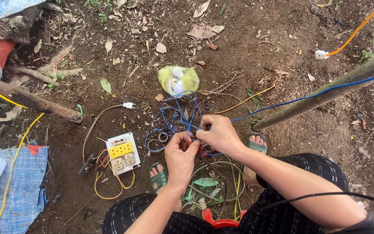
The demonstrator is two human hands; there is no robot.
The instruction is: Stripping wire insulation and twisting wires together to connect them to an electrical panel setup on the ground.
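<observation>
Both hands meet over the blue wire, low in the middle of the bare ground between the two sandalled feet. The left hand has its grip pinched together on the wire ends; the right hand pinches the same bundle, fingertips touching.

Risk, as I judge it: the blue wire runs taut off to the right past the leaning pole, so a tug there could pull the ends out of the fingers. The loose loops could also tangle round the sandals.

Counting: one socket board with yellow wire to the left, one white plug above it, one yellow plastic bag beyond the coil, one orange cable at the far right corner.
</observation>
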